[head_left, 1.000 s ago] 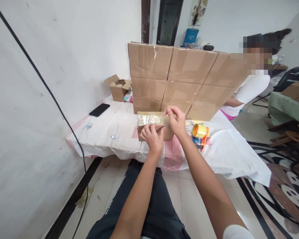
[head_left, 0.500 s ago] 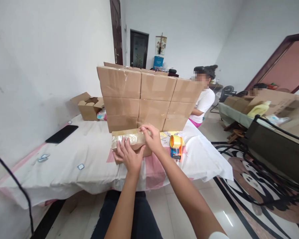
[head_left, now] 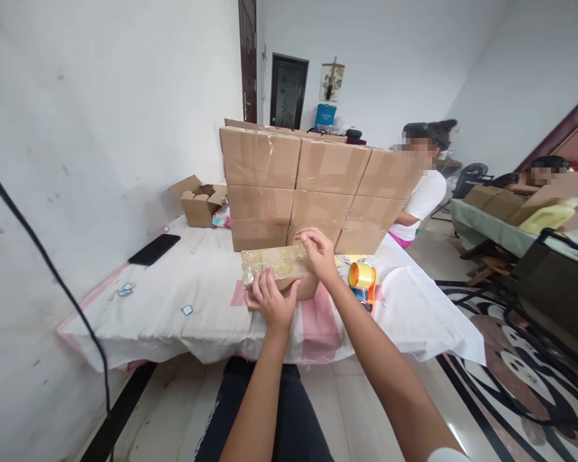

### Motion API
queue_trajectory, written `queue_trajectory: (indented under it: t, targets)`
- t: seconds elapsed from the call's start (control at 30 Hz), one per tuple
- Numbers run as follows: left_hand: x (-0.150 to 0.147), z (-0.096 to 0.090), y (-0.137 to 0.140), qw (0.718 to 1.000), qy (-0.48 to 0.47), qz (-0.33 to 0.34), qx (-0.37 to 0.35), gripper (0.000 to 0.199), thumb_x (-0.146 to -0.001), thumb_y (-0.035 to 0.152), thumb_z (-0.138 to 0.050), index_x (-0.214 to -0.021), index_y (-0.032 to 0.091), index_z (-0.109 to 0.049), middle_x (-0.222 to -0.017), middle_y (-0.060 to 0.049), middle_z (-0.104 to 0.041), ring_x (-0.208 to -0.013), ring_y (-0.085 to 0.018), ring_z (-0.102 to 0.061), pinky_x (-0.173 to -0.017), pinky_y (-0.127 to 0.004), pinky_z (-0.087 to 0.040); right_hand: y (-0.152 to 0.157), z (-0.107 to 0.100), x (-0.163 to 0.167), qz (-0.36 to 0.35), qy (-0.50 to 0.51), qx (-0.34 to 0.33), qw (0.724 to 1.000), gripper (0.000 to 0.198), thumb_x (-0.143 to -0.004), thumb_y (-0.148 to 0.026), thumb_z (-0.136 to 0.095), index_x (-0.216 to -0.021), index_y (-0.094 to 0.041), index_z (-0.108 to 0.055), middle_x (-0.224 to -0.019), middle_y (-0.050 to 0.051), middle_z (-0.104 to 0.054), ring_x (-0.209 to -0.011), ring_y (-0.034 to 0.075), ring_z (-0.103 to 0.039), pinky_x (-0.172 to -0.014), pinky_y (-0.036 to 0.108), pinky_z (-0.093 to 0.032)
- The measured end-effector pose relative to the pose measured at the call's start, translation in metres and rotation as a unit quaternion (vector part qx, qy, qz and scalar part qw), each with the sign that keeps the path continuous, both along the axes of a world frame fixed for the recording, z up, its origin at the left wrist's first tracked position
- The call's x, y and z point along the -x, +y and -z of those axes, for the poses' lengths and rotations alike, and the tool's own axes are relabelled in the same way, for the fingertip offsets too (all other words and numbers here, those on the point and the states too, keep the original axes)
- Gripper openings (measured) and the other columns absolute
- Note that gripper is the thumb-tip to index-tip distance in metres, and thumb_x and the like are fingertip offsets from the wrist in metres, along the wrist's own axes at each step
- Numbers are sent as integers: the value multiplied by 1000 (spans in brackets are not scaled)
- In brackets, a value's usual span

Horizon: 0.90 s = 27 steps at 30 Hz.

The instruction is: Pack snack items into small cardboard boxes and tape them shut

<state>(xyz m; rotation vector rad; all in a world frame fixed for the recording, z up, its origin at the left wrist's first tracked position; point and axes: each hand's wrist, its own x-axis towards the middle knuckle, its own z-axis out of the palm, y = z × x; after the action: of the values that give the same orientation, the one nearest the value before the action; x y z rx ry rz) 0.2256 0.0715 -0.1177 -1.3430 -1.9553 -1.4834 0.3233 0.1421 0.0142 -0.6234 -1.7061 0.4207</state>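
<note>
A small cardboard box (head_left: 308, 287) lies on the cloth-covered table in front of me, with shiny clear packing tape (head_left: 264, 258) along its top. My left hand (head_left: 272, 300) grips the near side of the box toward its left end, fingers and thumb spread across it. At the box's top right end is my right hand (head_left: 318, 251), its thumb and forefinger pinched together at the tape; the bit between the fingertips is too small to see clearly. To the right of the box lies a tape dispenser (head_left: 362, 276) with a yellow roll and an orange frame.
Directly behind the box stands a wall of stacked, taped cartons (head_left: 325, 192). An open carton (head_left: 202, 208) and a black phone-like slab (head_left: 155, 249) are at the left on the white cloth (head_left: 164, 333). A person in a white shirt (head_left: 426, 192) sits beyond the stack.
The view has swung left, so everything sits further right in the picture. My left hand has slid slightly lower on the box, baring more tape; my right hand stays pinched at the right end.
</note>
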Motion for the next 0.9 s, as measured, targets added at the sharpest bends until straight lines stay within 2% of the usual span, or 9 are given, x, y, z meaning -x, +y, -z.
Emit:
queue_trajectory:
  t: [0.23, 0.53, 0.67, 0.73, 0.9]
  targets:
    - [0, -1, -1, 1000, 4, 18, 4, 72, -88, 63, -62, -141, 15, -53, -135, -22, -63, -136, -38, -48, -114, -61, -16, 6, -3, -2, -19, -18, -22, 999, 25, -97, -40, -60, -87, -22, -75, -96, 7, -73, -98, 21, -67, -94, 38, -52]
    - [-5, -10, 0, 999, -39, 26, 20, 82, -82, 70, -65, -139, 13, -55, -132, -23, -65, -135, -41, -48, -114, -63, -16, 1, -6, 1, -10, -25, -16, 999, 27, -98, -41, -59, -86, -23, -75, -94, 6, -72, -98, 21, -67, -94, 39, -51]
    - [-2, -7, -3, 999, -24, 32, 13, 70, -88, 63, -62, -137, 13, -57, -135, -23, -64, -135, -39, -49, -114, -62, -16, 4, -4, 0, 1, -29, 3, 1000, 31, -96, -47, -59, -84, -23, -74, -94, 6, -73, -97, 22, -67, -95, 39, -51]
    - [-1, -4, -5, 999, -15, 38, 3, 60, -91, 55, -60, -135, 14, -59, -133, -21, -66, -135, -38, -50, -115, -61, -15, 10, -2, 0, -1, -26, 36, 999, 32, -94, -50, -60, -83, -23, -74, -93, 6, -73, -97, 22, -67, -96, 39, -50]
    - [4, 3, -11, 999, 3, 43, -21, 49, -94, 46, -60, -132, 16, -62, -126, -17, -71, -130, -35, -55, -116, -58, -16, 34, -1, 3, -17, -62, 186, 980, 37, -82, -56, -65, -77, -20, -73, -93, 7, -74, -96, 22, -66, -93, 35, -49]
